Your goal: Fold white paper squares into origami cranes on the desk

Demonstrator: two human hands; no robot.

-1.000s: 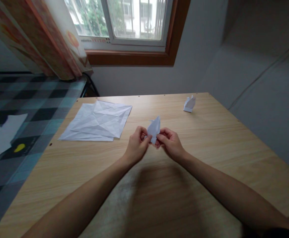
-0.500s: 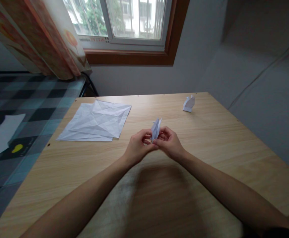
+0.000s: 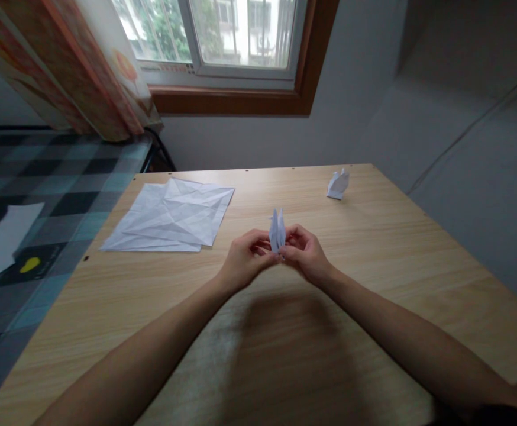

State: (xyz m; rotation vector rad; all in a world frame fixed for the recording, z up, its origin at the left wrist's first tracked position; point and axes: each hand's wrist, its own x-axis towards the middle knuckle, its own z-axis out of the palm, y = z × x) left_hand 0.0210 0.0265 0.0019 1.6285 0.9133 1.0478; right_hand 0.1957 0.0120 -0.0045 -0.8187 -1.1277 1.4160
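Note:
A small folded white paper piece (image 3: 277,228) stands upright between my hands, just above the wooden table (image 3: 374,278). My left hand (image 3: 244,266) pinches its lower edge from the left. My right hand (image 3: 307,254) pinches it from the right, fingers curled. The two hands touch each other at the paper's base. Two narrow points of the paper stick up above my fingers.
A stack of creased white paper sheets (image 3: 170,216) lies at the table's far left. A small finished folded paper figure (image 3: 338,184) stands at the far right. A checked bed cover (image 3: 28,195) lies left of the table; a window and curtain are behind.
The paper has turned from a broad flap facing me to a narrow upright shape seen edge-on. My hands have closed together around its base.

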